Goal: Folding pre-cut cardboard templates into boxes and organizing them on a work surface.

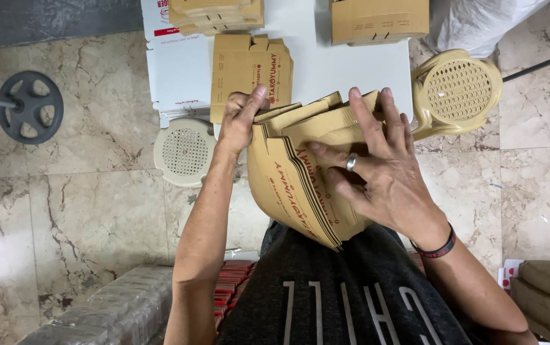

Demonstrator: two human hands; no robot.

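I hold a thick bundle of flat brown cardboard box blanks (294,185) on edge against my stomach. My left hand (240,121) grips the bundle's upper left corner, thumb hooked over the top flaps. My right hand (377,172), with a ring on one finger and a dark wristband, lies spread over the bundle's right face, fingertips at its top edge. Another flat brown blank (249,67) lies on the white table (345,67) just beyond the bundle.
More stacks of brown blanks (380,19) (217,13) sit at the table's far side, with white flat cartons (176,76) at its left. Beige plastic stools (457,89) (185,150) flank the table. A dark wheel (30,107) rests on the marble floor at left. Wrapped packs (115,313) lie at lower left.
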